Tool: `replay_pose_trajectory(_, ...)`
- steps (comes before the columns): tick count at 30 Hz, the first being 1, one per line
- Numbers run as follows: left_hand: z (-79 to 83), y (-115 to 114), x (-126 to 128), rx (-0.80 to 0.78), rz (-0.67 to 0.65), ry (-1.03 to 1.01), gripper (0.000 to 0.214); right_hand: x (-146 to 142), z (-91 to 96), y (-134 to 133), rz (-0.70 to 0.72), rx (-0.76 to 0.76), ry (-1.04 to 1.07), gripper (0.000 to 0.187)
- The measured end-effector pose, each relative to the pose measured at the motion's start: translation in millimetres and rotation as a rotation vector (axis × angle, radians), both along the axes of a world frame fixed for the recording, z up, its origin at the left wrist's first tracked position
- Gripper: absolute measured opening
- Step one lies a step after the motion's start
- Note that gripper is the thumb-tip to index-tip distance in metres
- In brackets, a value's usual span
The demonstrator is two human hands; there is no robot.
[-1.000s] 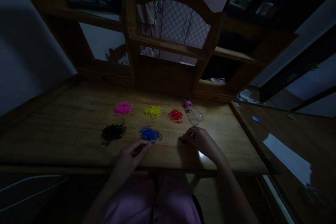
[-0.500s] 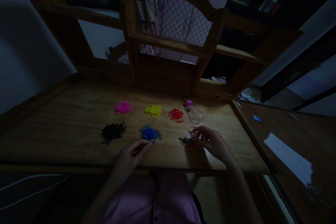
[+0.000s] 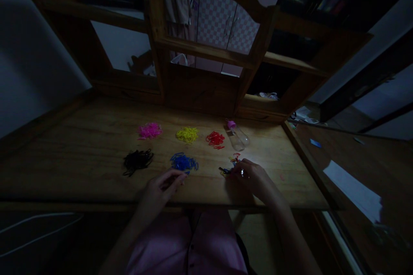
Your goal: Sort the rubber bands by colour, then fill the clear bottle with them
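1. I watch from afar as the right hand (image 3: 254,177) bends low over the bench (image 3: 93,142), thumb and fingers drawn close together; whether a piece is caught between them I cannot tell.
2. At those fingertips lies a small mixed cluster (image 3: 226,172) of bands, with black, yellow, red and blue showing, partly hidden behind the hand.
3. The left hand (image 3: 160,187), palm turned inward, hovers or rests near the front edge with thumb and forefinger nearly meeting; in this dim light I cannot tell if it grips anything.
4. Just beyond the left fingertips sits the blue pile (image 3: 182,162), loose loops straying toward its right side, with the black pile (image 3: 137,161) to its left.
5. Behind them I see a row of three: the pink pile (image 3: 150,130), the yellow pile (image 3: 187,135) and the red pile (image 3: 215,139), left to right.
6. Right of the red, a clear bottle (image 3: 239,139) points its pink cap toward the back.
7. A wooden shelf unit (image 3: 206,53) rises behind; white paper (image 3: 353,190) lies on the brown surface at far right.
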State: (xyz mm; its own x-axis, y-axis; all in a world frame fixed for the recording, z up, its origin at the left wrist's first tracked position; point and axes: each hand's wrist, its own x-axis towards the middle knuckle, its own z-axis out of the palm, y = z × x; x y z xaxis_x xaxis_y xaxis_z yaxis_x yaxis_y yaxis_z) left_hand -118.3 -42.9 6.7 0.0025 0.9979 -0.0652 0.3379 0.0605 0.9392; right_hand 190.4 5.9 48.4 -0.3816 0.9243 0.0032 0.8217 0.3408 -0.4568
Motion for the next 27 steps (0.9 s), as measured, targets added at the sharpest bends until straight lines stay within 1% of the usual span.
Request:
replay_pose_trajectory(4, 1.0, -0.3, 0.8, 0.014, 0.003, -0.006, 0.03, -0.5, -5.4, 1.0, -0.006, 0.037, -0.072, 0.008)
replay_pose_trajectory(7, 0.6, -0.3, 1.2, 0.019, 0.005, -0.006, 0.03, -0.4, -6.0, -1.3, -0.021, 0.074, -0.072, 0.004)
replay_pose_trajectory(14, 0.0, -0.5, 1.0, 0.02, 0.006, -0.022, 0.032, 8.1, 3.5, -9.9, -0.05, 0.113, 0.089, 0.005)
replay_pose_trajectory(16, 0.0, -0.6, 1.4, 0.02, 0.01, -0.024, 0.032, 8.2, 7.8, -7.7, -0.043, 0.139, 0.13, 0.006)
replay_pose_trajectory(18, 0.2, -0.6, 1.9, 0.023, 0.007, -0.027, 0.032, 0.6, 14.2, 0.3, -0.02, 0.164, 0.168, 0.005)
replay_pose_trajectory(20, 1.0, -0.7, 2.2, 0.03, -0.001, -0.024, 0.032, -19.3, 21.8, 15.9, 0.033, 0.192, 0.197, 0.001)
replay_pose_trajectory(22, 2.4, -0.9, 2.3, 0.04, -0.015, -0.012, 0.031, -53.2, 27.6, 38.8, 0.145, 0.224, 0.224, 0.003)
replay_pose_trajectory(24, 4.1, -1.3, 2.3, 0.06, -0.026, 0.006, 0.031, -98.6, 28.7, 66.2, 0.234, 0.245, 0.265, 0.007)
replay_pose_trajectory(27, 6.3, -2.0, 2.6, 0.101, -0.03, 0.025, 0.031, -174.2, 21.0, 104.9, 0.33, 0.236, 0.277, 0.011)
